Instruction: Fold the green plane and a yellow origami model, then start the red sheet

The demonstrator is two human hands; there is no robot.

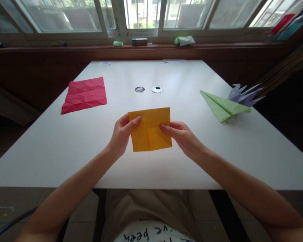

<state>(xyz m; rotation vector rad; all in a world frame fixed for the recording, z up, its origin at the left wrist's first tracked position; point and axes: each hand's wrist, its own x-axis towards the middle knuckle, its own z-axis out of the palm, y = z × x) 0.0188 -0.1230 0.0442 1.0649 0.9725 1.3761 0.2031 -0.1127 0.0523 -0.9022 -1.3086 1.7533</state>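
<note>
A yellow-orange sheet of folding paper, with a crease down its middle, is held up above the white table in front of me. My left hand pinches its left edge, thumb on the near face and fingers behind. On the opposite edge, my right hand grips the paper the same way, its thumb pressed toward the center. The fingertips behind the sheet are hidden. Beyond the paper, two round shiny discs lie side by side on the table.
A creased red paper lies flat at the left of the white table. On the right rest a light green paper plane and a purple folded paper crane. A small box stands on the windowsill behind.
</note>
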